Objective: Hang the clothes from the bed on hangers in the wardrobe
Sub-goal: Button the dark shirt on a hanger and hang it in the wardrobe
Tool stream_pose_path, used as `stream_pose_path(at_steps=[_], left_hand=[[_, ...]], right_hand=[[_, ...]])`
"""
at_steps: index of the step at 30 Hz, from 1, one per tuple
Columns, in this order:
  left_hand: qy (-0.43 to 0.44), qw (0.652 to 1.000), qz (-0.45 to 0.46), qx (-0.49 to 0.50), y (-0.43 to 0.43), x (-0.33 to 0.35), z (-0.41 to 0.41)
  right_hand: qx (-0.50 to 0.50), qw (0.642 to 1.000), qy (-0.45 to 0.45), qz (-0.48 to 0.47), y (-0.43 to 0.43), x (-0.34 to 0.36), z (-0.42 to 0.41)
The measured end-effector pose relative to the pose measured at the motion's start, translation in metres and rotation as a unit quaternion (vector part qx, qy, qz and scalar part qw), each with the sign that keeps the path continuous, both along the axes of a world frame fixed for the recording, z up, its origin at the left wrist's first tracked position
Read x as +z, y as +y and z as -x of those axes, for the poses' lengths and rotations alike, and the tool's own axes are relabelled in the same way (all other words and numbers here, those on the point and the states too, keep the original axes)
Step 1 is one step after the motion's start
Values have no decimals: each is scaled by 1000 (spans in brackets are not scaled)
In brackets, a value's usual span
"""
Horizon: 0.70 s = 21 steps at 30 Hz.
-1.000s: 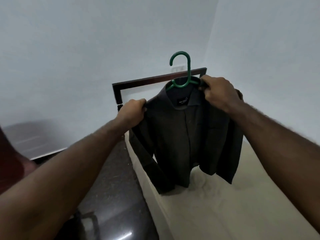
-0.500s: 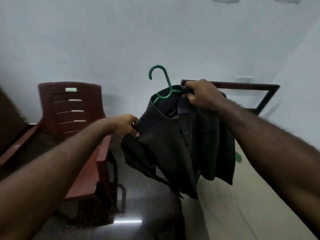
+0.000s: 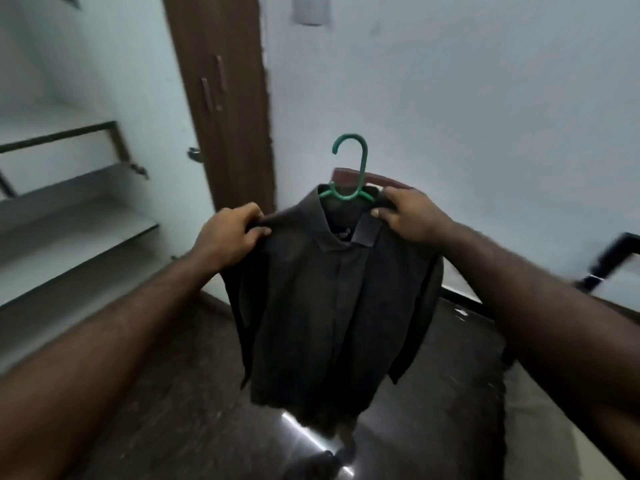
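Observation:
A dark grey shirt hangs in the air on a green hanger, its hook pointing up above the collar. My left hand grips the shirt's left shoulder. My right hand grips the right shoulder at the collar, over the hanger's arm. A brown wardrobe door with long handles stands open, edge-on, behind and to the left of the shirt. The bed is out of view.
White shelves run along the left wall. A dark red chair back shows just behind the shirt. The floor is dark and glossy. A black frame stands at the right edge.
The view has swung left, away from the bed, past the red chair to the wardrobe door and shelves. My left hand has moved up to the shirt's shoulder. Both hands still hold the shirt.

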<state>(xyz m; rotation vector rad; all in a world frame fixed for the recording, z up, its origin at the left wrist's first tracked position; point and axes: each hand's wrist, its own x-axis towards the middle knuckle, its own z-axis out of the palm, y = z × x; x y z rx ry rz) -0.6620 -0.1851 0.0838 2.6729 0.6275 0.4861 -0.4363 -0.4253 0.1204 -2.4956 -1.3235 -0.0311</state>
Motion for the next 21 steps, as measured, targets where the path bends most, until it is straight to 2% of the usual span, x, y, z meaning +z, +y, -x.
stream_pose_path(at_steps=[1,3,4,6,7,10,14,19,21], left_hand=[[-2,1000,-4,30,20,2,17],[48,997,-27,55,52,-2,46],[37,995,-45,77,66,-6,60],[-29,988,-66,138,95,-15,92],[-32,985,-67,157,109,-19,105],[-1,977,-77,200,154,-29,143],[-55,953,-80,288,235,-21,175],[17,936,-62,345,317,-20,206],[30,924,-71,374,341,-20,221]], right_hand=[[16,1000,6,-18,31,1,7],[67,997,19,22,85,0,26],[89,995,22,37,109,-1,34],[116,993,17,4,162,-6,48],[129,991,16,-19,187,-9,52],[190,981,25,13,261,-21,75],[221,967,78,-102,367,-27,97],[297,945,135,-22,489,-39,113],[337,923,186,1,531,-40,120]])
